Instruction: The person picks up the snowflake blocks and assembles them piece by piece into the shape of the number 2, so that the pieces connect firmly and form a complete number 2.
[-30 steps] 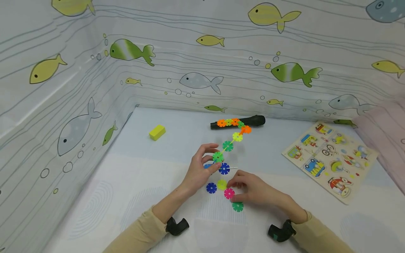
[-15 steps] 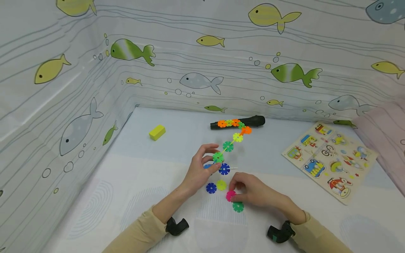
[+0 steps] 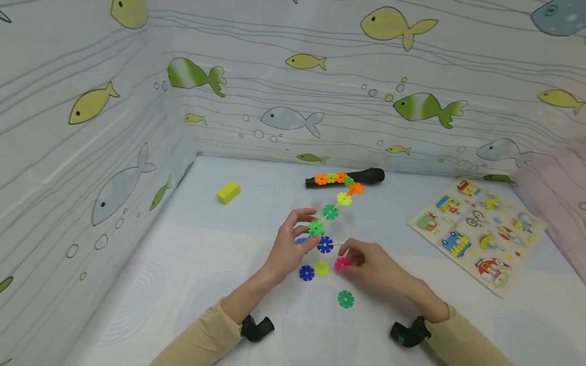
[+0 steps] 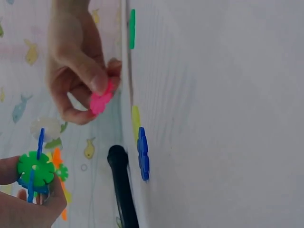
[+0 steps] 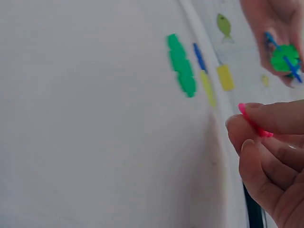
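My left hand (image 3: 289, 247) holds a chain of notched plastic discs by its near end, thumb and fingers around a green disc (image 3: 316, 228). From there the chain runs up and away through green, yellow and orange discs, with a dark blue disc (image 3: 325, 244) beside the thumb. Between thumb and fingertips my right hand (image 3: 373, 264) pinches a pink notched disc (image 4: 101, 98), raised off the table in both wrist views. Below the hands, a blue disc (image 3: 306, 273), a yellow disc (image 3: 322, 268) and a green disc (image 3: 345, 299) lie loose on the table.
Behind the chain's far end lies a black microphone (image 3: 373, 176). A yellow block (image 3: 228, 192) sits at the back left. On the right is a wooden picture puzzle board (image 3: 478, 231). Fish-patterned sheeting (image 3: 348, 76) rises along the back and left sides.
My right hand has picked up the pink disc from beside the green one and lifted it up toward the chain. The left hand has stayed in place.
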`<state>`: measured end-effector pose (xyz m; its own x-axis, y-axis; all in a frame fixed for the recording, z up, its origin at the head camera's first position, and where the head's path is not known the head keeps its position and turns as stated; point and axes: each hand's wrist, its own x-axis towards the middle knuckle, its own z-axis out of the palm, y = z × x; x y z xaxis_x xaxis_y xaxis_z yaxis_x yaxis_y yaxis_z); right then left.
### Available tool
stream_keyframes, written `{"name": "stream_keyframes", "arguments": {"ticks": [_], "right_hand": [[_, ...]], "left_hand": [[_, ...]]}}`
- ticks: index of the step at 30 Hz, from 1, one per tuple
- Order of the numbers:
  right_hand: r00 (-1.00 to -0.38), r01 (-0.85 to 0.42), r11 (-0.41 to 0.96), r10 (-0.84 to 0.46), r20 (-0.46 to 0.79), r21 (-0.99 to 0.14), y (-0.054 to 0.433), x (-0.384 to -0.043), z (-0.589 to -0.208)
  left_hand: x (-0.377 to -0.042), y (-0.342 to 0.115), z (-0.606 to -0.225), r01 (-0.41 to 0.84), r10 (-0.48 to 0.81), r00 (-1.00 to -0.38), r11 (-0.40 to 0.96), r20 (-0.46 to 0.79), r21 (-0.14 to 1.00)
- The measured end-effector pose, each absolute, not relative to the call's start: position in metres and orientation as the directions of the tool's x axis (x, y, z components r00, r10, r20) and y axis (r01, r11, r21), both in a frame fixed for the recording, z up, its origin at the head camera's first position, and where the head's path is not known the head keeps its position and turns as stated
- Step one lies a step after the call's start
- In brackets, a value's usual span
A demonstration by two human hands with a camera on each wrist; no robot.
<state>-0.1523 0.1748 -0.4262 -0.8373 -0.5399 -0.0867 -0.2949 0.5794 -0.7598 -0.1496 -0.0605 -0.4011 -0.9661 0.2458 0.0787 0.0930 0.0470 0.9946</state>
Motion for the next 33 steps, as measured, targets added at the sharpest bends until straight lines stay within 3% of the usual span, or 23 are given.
{"name": "stream_keyframes", "arguments": {"ticks": [7, 21, 33], "right_hand": [[-0.876, -0.199, 0.479, -0.478, -0.064, -0.855, 0.19, -0.162, -0.394], [-0.861, -0.16, 0.334, -0.507, -0.034, -0.929, 0.197, -0.166, -0.405], [-0.863, -0.203, 0.358, -0.505, -0.006, -0.911, 0.195, -0.163, -0.408]], "left_hand": [[-0.15, -0.059, -0.403, 0.104, 0.25, -0.964, 0.045, 0.09, 0.994], [-0.151, -0.061, -0.403, 0.106, 0.228, -0.969, 0.036, 0.095, 0.994], [-0.148, -0.06, -0.402, 0.12, 0.245, -0.964, 0.051, 0.104, 0.991]]}}
